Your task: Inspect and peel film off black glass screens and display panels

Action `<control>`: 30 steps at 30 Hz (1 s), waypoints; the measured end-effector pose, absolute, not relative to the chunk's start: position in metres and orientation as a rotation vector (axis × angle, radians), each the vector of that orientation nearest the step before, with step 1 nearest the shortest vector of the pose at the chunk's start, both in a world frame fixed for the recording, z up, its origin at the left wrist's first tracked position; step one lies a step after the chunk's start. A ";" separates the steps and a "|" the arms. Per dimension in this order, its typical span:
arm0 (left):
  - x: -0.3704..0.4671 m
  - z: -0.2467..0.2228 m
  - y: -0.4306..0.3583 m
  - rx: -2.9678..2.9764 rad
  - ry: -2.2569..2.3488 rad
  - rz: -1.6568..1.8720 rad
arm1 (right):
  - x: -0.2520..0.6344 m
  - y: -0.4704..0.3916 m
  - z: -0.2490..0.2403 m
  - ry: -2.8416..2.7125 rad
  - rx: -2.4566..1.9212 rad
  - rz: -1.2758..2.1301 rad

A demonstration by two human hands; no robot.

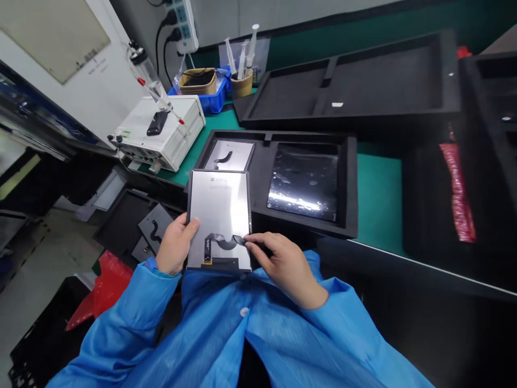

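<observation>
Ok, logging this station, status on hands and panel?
Left hand grips panel edge. Right hand pinches its ribbon cable. Foam tray behind, nothing blocking.

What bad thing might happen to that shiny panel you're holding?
The right hand pinches the thin black ribbon cable on the display panel; tugging might crease or tear it. The left hand grips just one edge, above the lap rather than over the foam tray, so the panel might slip and fall.

Electronics assembly workshop: foam trays [351, 161], bench instrument [161, 132], syringes [242, 54], green mat [377, 199].
</observation>
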State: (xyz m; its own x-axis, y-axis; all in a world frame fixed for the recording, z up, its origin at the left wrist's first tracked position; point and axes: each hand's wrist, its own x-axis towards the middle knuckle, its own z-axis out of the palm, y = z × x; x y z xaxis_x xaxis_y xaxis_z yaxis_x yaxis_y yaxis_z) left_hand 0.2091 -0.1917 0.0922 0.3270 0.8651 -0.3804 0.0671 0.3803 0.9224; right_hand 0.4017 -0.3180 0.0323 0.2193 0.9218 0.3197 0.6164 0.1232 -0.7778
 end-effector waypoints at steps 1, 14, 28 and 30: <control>0.208 0.091 -0.192 1.061 1.114 0.682 | 0.402 -0.318 0.033 -1.504 -1.601 0.410; 0.204 0.075 -0.203 1.158 1.096 0.702 | 0.402 -0.331 0.060 -1.151 -1.268 1.130; 0.215 0.068 -0.213 1.001 1.113 0.587 | 0.407 -0.351 0.051 -1.657 -1.350 0.717; 0.216 0.068 -0.214 1.018 1.117 0.576 | 0.405 -0.348 0.047 -1.619 -1.376 0.626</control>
